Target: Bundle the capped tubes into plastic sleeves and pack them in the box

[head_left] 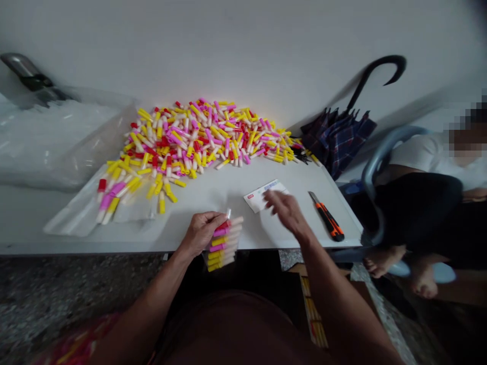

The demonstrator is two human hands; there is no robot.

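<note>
Left hand (pixel 201 233) clamped on bundle of capped tubes (pixel 223 243), which overhangs counter (pixel 213 190) edge. Right hand (pixel 287 213) open, fingers apart, above white card (pixel 264 195). Orange utility knife (pixel 327 217) just right. Pile of loose tubes (pixel 190 137) beyond, plastic bag (pixel 57 144) left, plaid umbrella (pixel 337 139) right, seated person (pixel 422 197) past counter.

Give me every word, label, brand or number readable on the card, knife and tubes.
White card: blue print and a small red mark, too blurred to read.
Orange utility knife: no readable text.
Bundle of capped tubes: no readable text.
Pile of capped tubes: no readable text.
</note>
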